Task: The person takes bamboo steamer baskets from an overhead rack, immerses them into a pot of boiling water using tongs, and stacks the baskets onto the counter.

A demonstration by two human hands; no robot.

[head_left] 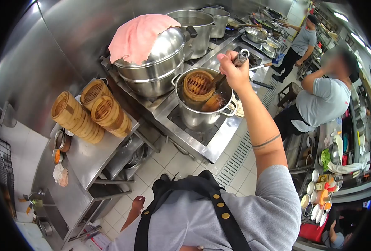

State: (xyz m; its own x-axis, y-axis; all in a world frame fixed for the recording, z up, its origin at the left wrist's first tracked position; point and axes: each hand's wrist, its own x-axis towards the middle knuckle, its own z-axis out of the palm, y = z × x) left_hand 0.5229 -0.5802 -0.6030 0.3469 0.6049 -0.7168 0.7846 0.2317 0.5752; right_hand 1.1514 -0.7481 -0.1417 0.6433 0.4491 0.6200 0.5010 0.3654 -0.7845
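My right hand [234, 70] is closed around a pair of tongs [219, 79] with a shiny metal end and dark arms. They point down into a steel pot [194, 115] of liquid on the stove. A round bamboo steamer basket [197, 85] with a slatted base is tilted in the pot, against the tongs' lower end. Another brown piece [214, 102] lies partly under the liquid; its kind is unclear. My left hand [138, 203] hangs low at my side above the floor, fingers curled, with nothing visible in it.
Stacked bamboo steamers [74, 117] stand on the steel table [83, 161] at left. A large steamer pot [152, 79] under a pink cloth [135, 35] and a tall stockpot [194, 31] stand behind. Two people, one nearby [323, 100], are at right beside a floor drain [233, 167].
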